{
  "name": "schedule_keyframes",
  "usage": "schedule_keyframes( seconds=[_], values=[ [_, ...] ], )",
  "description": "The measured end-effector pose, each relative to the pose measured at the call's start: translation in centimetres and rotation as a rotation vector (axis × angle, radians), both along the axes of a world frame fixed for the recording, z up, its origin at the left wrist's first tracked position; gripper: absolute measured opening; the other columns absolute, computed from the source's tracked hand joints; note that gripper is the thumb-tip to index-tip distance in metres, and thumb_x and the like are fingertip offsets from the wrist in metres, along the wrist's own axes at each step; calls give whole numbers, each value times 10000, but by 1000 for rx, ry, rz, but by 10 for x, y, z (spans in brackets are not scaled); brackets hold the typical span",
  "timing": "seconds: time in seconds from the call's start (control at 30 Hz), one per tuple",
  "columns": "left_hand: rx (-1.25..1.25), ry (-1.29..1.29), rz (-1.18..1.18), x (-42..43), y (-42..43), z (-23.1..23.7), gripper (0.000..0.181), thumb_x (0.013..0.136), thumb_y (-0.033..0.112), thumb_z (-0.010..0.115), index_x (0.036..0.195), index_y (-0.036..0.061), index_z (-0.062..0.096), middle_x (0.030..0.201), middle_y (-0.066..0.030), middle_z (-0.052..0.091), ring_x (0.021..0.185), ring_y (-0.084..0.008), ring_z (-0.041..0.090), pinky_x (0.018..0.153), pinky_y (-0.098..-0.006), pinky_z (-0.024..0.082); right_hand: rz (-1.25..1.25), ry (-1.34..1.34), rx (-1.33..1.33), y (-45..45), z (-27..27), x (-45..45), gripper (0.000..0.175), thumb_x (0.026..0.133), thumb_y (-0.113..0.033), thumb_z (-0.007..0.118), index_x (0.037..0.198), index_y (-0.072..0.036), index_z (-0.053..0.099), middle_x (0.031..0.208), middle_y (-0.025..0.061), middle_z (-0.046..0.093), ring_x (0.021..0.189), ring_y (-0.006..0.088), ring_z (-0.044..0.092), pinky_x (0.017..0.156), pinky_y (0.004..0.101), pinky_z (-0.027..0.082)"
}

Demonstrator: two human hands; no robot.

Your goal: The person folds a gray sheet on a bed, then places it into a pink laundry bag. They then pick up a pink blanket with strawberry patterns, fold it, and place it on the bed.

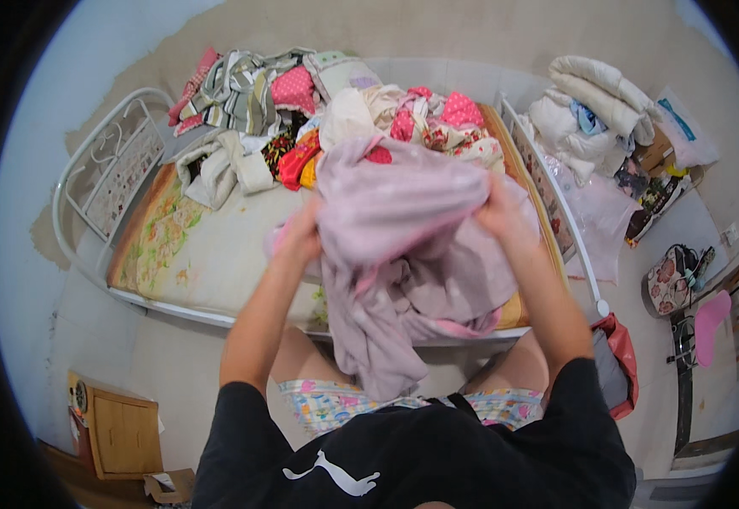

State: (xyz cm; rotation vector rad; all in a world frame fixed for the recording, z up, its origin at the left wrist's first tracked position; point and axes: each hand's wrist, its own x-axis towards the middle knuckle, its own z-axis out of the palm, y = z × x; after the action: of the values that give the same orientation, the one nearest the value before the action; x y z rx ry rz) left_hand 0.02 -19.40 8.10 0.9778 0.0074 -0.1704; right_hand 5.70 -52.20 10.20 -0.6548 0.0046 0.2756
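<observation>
A pale pink fleece blanket (pixel 401 210) with a brighter pink edging hangs between my two hands. My left hand (pixel 306 235) grips it on one side, and my right hand (pixel 493 207) grips the other. Its upper part is blurred, while the lower folds drape over the bed's front edge towards my lap. Under and beyond it lies a mattress (pixel 217 248) with a floral pattern on a white metal bed frame. Just past the blanket are a cream cloth (pixel 347 118), a red and yellow cloth (pixel 298 159) and a white padded cloth (pixel 217 162).
Striped bedding (pixel 236 95) and pink polka-dot fabric (pixel 294 89) are heaped at the back left. Right of the bed's footboard (pixel 544 191) are rolled quilts (pixel 605 95), a plastic sheet (pixel 592 216) and a floral bag (pixel 668 280). A wooden cabinet (pixel 124 432) stands at the lower left.
</observation>
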Motion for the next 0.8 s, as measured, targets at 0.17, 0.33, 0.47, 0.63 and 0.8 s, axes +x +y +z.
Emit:
schedule_keyframes(
  seconds=[0.17,0.33,0.47,0.63,0.8],
  values=[
    [-153,-701,228,44,7,157,576,964,109,521,1496,118,301,1306,-124,574,1103,-271,621,927,-442,542,297,-872,409,-63,194,23,148,979,-143,496,965,-53,612,1021,108,681,905,166,651,748,332,542],
    [-38,-609,519,31,22,85,613,947,118,531,1504,141,274,1269,-81,573,974,-234,646,782,-398,574,-221,-689,86,-84,135,-28,282,1004,-349,507,956,-100,630,1098,102,653,942,141,593,801,350,480],
    [-75,287,510,-19,28,-76,433,973,351,474,1323,103,530,1281,-67,609,1184,-238,584,896,-455,547,-197,-89,-147,-50,-13,-43,480,977,-533,459,1218,-131,558,1121,55,636,1102,249,588,975,536,441],
    [-416,269,294,-131,-3,-175,710,989,550,315,1535,98,259,1571,-129,321,1436,-353,312,1182,-560,217,46,179,-318,22,-136,-84,641,968,-610,396,1442,-179,430,1372,67,552,1231,252,546,990,490,474],
    [-423,286,378,-188,-15,-155,705,992,510,426,1494,35,287,1486,-168,415,1393,-342,380,1136,-524,339,453,-201,-646,114,-179,-144,734,877,-237,693,1520,-170,346,1546,73,351,1044,173,600,825,332,528]
  ],
)
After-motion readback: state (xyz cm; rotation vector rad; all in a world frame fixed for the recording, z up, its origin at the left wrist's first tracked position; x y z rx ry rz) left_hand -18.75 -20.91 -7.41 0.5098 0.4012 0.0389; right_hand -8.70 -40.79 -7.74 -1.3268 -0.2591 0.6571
